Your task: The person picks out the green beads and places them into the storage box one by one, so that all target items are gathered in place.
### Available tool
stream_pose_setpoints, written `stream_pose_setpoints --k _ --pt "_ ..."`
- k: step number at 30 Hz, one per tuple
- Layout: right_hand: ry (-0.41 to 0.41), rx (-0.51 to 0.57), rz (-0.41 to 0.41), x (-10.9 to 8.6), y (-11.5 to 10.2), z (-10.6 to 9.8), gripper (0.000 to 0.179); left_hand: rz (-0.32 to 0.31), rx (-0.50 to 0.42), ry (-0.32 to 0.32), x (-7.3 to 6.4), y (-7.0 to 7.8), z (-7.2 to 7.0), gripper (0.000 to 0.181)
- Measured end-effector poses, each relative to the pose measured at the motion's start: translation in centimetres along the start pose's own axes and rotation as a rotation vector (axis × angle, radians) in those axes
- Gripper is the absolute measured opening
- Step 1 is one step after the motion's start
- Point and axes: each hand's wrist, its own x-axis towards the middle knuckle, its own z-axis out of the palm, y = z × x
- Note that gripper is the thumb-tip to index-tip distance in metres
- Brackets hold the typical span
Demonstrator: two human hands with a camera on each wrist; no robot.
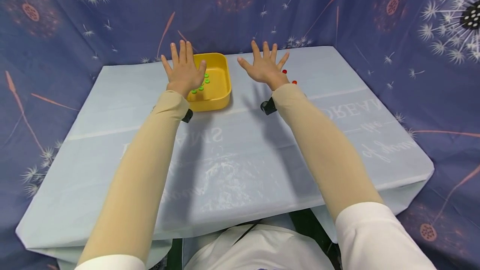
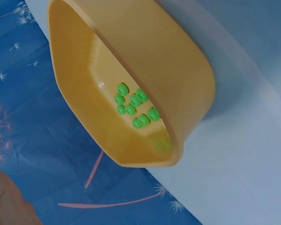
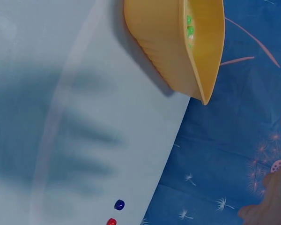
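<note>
Both hands are raised over the table with fingers straight and spread, holding nothing. In the head view my left hand point(image 1: 183, 70) is in front of the left side of a yellow plastic bin point(image 1: 211, 105). Several small green beads point(image 2: 130, 109) lie on the bin's floor; in the head view some show beside the left thumb. To the right of the bin, apart from it, is my right hand point(image 1: 265, 68). Two red beads point(image 1: 294, 82) show just past its wrist. The right wrist view has a dark blue bead point(image 3: 120, 205) near a red bead point(image 3: 111, 221) on the table.
A pale printed cloth covers the table point(image 1: 240, 153). The bin stands near its far edge. A blue curtain point(image 1: 232, 20) with dandelion prints hangs behind and on both sides. Dark wrist devices point(image 1: 268, 106) sit under both sleeves.
</note>
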Motion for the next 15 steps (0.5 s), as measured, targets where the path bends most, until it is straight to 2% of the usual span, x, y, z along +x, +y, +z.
stream_pose_setpoints --k 15 --pt "0.006 0.005 0.010 -0.25 0.54 0.39 0.083 0.004 -0.010 0.014 -0.27 0.09 0.01 0.073"
